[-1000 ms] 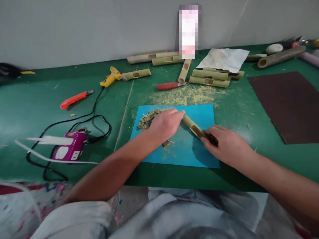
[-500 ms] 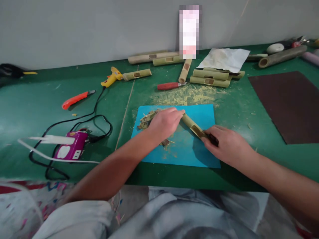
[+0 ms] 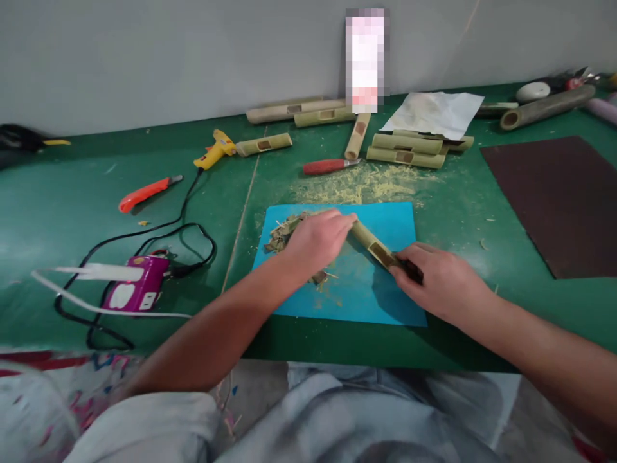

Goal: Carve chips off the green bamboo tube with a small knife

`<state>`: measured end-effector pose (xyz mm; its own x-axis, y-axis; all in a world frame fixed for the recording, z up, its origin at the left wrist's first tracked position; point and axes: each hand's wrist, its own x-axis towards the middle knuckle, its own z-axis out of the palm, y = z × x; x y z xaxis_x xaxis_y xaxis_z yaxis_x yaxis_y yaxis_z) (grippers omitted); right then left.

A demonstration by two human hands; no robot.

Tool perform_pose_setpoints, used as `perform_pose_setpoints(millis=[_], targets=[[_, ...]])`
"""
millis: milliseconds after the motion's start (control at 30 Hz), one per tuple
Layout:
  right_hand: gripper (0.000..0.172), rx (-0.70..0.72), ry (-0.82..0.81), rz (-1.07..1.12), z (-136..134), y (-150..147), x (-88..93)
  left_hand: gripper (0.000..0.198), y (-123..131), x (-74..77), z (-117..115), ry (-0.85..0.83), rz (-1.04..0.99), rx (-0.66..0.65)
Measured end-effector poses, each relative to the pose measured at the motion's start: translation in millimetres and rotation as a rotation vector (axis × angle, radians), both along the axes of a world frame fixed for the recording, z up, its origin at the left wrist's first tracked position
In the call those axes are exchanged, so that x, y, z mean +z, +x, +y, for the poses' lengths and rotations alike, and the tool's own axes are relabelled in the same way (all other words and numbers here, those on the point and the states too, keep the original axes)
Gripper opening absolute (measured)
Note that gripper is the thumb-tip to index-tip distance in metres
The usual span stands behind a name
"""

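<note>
A short green bamboo tube [image 3: 372, 243] with a rectangular slot cut in it lies slantwise on a blue cutting mat [image 3: 393, 222]. My left hand [image 3: 315, 241] is closed around the tube's upper left end. My right hand [image 3: 441, 283] is curled at the tube's lower right end, gripping a dark tool whose shape is mostly hidden by the fingers. A heap of bamboo chips [image 3: 284, 233] lies on the mat just left of my left hand.
On the green table: a yellow glue gun [image 3: 216, 148], an orange utility knife [image 3: 144, 191], a red-handled knife [image 3: 328, 166], a purple power strip [image 3: 135, 290] with black cable, several slotted bamboo tubes [image 3: 405, 149], white paper [image 3: 434, 112], a dark brown sheet [image 3: 563, 202], sawdust [image 3: 359, 186].
</note>
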<state>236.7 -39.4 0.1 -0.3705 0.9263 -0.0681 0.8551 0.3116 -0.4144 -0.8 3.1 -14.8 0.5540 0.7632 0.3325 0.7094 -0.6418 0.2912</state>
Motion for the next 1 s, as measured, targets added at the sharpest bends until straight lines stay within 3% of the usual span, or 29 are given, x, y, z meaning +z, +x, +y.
perform_pose_setpoints(millis=[33, 167, 300, 433, 567, 667, 800, 933, 1000], targets=[[0.024, -0.001, 0.005, 0.000, 0.1, 0.0, 0.0, 0.034, 0.1, 0.3, -0.5, 0.007, -0.003, 0.020], [0.022, 0.024, -0.026, 0.014, 0.7, 0.1, 0.3, 0.035, 0.7, -0.3, -2.0, -0.039, 0.020, -0.115], [0.023, 0.002, -0.002, -0.011, 0.3, -0.2, 0.7, 0.034, -1.4, -3.2, 0.9, 0.040, 0.000, -0.010], [0.021, 0.019, 0.008, 0.004, 0.2, -0.1, 1.1, 0.035, -1.5, -4.3, 2.4, -0.013, 0.017, -0.102], [0.021, 0.011, 0.026, -0.003, 0.2, 0.3, 1.1, 0.038, -0.6, -3.0, 1.9, 0.030, 0.019, -0.019], [0.022, 0.026, 0.008, 0.013, -0.2, 0.3, 0.6, 0.038, 0.3, -3.3, -0.3, -0.044, 0.037, -0.110], [0.022, -0.004, 0.009, 0.007, -0.4, -0.1, 0.5, 0.035, 0.0, -4.6, -0.7, 0.022, 0.003, -0.007], [0.022, 0.022, -0.004, 0.023, 0.1, -0.1, 0.4, 0.036, 0.5, -5.4, -1.5, -0.034, 0.033, -0.077], [0.023, 0.012, 0.020, 0.014, 0.0, 0.0, 0.0, 0.036, 0.2, -5.3, -1.0, -0.003, 0.033, -0.035]])
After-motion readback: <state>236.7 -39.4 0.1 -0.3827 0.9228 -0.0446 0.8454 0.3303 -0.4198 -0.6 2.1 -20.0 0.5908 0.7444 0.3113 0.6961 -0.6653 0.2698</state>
